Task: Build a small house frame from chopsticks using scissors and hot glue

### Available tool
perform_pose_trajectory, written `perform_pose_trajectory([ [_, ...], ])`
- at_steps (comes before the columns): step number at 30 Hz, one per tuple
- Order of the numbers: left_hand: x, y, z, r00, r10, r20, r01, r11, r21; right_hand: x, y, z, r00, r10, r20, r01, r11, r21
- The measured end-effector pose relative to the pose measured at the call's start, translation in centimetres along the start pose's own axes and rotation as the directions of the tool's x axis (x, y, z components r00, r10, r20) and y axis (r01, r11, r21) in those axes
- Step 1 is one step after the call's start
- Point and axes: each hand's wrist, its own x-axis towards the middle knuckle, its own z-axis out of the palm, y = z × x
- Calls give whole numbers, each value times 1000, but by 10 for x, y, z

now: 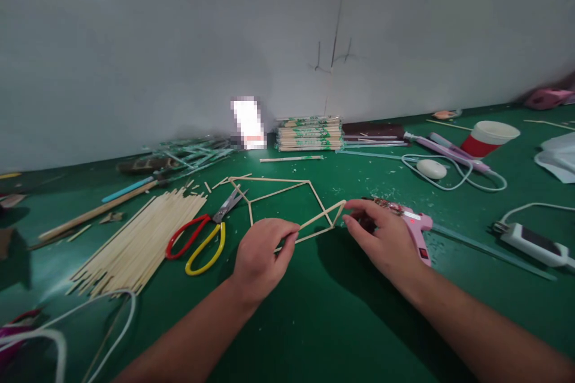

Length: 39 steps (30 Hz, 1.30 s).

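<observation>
My left hand (265, 254) is closed, pinching a thin wooden stick (321, 214) between thumb and fingers. That stick slants up to the right and meets a short stick at the near right corner of a frame of wooden sticks (272, 179), partly hidden by the hand. At this raised corner is my right hand (381, 236), thumb and index finger apart, the index fingertip at or touching the stick's end. Just beyond the right hand lies a pink glue gun (420, 224), its front partly covered. Scissors (220, 215) with red and yellow handles lie left of the frame.
Loose wooden sticks (139, 239) lie in a pile on the left. Wrapped stick bundles (309, 133) stand by the wall, beside a glowing, blurred-out screen (249, 122). A red and white cup (487, 137), a white cable (453, 185) and a power adapter (534, 242) are on the right.
</observation>
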Motion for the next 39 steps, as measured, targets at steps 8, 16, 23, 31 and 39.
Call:
perform_pose_trajectory([
  [8, 0, 0, -1, 1000, -10, 15, 10, 1000, -4, 0, -5, 2, 998, -14, 66, 15, 1000, -20],
  [16, 1, 0, -2, 1000, -8, 23, 8, 1000, -2, 0, -4, 1, 998, -32, 53, 33, 999, -8],
  [23, 0, 0, -2, 999, -30, 37, 30, 1000, 10, 1, -2, 2, 998, -36, 50, 36, 999, 13],
  [31, 0, 0, -2, 999, -23, 31, 22, 1000, 11, 2, -1, 2, 997, -60, 54, 61, 998, -7],
  [39, -1, 1, -2, 1000, -5, 10, 5, 1000, -2, 2, -3, 2, 997, -54, 59, 54, 999, 0],
])
